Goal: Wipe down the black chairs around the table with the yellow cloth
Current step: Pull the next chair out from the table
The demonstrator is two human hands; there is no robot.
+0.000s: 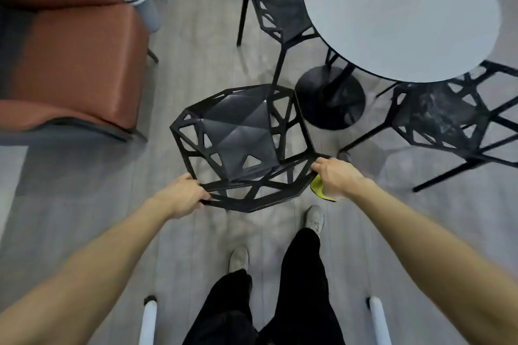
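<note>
Both hands on near chair (238,145) backrest rim: L hand (185,194) curled round left edge, R hand (335,176) gripping right edge w/ cloth (318,186) bunched under palm. No wiping now; chair being shifted, prob. Two chairs beyond grip at table (400,14), wiped state unclear.
</note>
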